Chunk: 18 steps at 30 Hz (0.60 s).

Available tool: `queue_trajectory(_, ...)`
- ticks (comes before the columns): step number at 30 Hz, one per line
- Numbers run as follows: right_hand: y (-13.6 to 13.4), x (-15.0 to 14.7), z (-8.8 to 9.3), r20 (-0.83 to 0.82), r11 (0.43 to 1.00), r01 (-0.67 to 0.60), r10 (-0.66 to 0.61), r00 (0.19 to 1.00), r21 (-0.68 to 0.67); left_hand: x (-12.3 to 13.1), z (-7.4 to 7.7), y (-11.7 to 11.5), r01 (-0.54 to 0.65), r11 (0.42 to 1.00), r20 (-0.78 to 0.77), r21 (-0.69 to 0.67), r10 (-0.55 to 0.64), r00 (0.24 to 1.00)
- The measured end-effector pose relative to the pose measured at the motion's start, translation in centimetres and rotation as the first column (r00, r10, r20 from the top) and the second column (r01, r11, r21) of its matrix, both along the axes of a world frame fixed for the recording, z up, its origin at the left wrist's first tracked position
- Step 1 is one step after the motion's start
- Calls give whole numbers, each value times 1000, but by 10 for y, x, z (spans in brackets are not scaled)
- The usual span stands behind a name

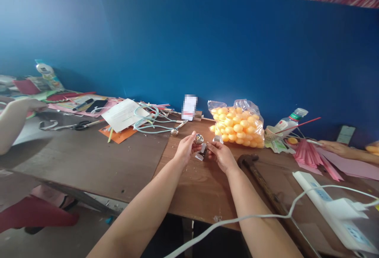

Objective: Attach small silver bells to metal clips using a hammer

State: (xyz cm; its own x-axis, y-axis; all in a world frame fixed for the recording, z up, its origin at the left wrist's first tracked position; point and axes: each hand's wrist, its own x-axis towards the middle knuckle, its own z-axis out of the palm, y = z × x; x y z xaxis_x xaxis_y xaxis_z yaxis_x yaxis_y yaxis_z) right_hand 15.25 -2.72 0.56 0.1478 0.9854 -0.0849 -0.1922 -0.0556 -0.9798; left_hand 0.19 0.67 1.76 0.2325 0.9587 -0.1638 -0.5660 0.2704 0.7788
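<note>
Between the thumb and fingers of my left hand (184, 149) is a small shiny ball (198, 139) covered in mirror-like facets. My right hand (222, 157) is close beside it, its thumb and fingertips pinched together; what they hold is too small to make out. Just below the ball, between both hands, a small silver and dark piece (201, 153) shows; I cannot tell whether it is held or lies on the table. A round whitish piece (218, 139) sits behind my right fingers. Another shiny ball (174, 131) rests on the table to the left.
Behind my hands stand a bag of yellow balls (238, 125) and a phone (189, 108). A hammer (260, 179) and power strip (334, 210) lie right; a white cable (213, 224) crosses my right arm. Scissors (81, 125) lie left. Other people's arms (13, 119) reach in from both sides.
</note>
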Motion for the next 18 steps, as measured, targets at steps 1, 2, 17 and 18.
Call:
queue_trajectory(1,0,0,1,-41,1000,-8,7,999,-15,0,0,0,2,1000,-2,0,-2,1000)
queue_trajectory(2,-1,1,3,-83,999,-15,12,996,-33,0,0,0,3,1000,-5,-1,-3,1000)
queue_trajectory(17,0,4,6,-301,998,-34,19,953,-45,0,-1,-1,24,1000,-54,-2,-24,998)
queue_trajectory(18,0,3,6,-294,999,-29,15,956,-43,0,-2,-1,22,1000,-55,-1,-22,998)
